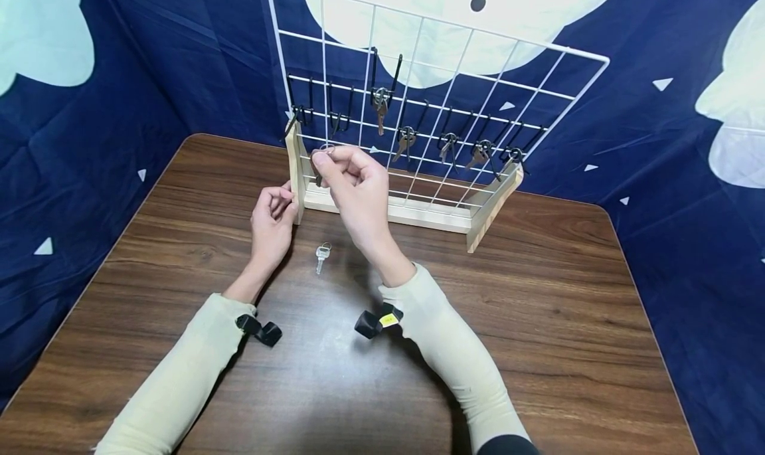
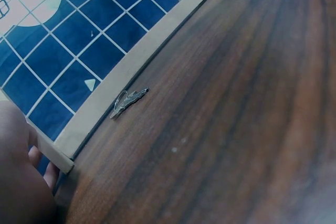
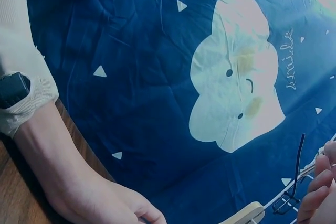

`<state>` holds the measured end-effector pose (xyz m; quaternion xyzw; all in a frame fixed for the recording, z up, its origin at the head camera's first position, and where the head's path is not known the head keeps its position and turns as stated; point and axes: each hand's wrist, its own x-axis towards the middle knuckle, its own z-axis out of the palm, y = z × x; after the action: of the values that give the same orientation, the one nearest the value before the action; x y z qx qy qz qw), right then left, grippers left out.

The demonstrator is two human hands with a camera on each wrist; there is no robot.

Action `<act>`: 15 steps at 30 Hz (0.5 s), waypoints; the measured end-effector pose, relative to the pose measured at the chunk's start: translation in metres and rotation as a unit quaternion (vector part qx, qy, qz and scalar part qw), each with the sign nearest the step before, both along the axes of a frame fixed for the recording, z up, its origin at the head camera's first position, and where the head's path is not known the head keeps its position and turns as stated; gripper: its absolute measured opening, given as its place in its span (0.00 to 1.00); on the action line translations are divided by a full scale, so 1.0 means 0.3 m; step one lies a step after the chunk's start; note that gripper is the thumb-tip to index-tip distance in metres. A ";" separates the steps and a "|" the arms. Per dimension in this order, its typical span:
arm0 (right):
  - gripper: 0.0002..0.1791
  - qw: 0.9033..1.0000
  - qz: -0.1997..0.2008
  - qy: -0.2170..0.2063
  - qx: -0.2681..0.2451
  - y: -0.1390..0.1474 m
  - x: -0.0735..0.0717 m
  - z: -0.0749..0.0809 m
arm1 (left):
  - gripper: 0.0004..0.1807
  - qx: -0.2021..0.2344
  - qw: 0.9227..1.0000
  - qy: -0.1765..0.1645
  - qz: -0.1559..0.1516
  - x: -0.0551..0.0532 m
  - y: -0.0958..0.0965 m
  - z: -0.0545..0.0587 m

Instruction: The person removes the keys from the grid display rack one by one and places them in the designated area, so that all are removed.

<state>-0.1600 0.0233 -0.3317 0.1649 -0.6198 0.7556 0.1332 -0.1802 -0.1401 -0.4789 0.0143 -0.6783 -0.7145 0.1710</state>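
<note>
Two hands here: the right hand pinches one ringed key, half hidden, before the rack; the left hand grips one wooden leg, fingers partly hidden! One loose key lies on the counter; four hanging keys show, the far-right hook unclear.

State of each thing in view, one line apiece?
Left hand: curled, holding the left end of the rack
Right hand: raised, pinching the held key
Held key: off the table, partly hidden by the right hand
Loose key: lying on the table
Hanging keys: on black hooks
Rack: standing on the table
</note>
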 end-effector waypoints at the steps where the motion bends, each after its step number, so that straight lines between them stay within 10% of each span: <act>1: 0.08 1.000 0.001 0.002 0.000 0.000 0.003 0.002 | 0.05 0.000 1.000 0.000 0.000 0.000 -0.001 -0.001; 15: 0.06 1.000 -0.022 0.006 0.009 0.043 0.027 -0.031 | 0.05 -0.003 1.000 0.003 0.000 -0.002 -0.001 -0.005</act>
<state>-0.1518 0.0360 -0.3412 0.1567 -0.6294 0.7458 0.1518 -0.1807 -0.1405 -0.4803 0.0118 -0.6803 -0.7121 0.1730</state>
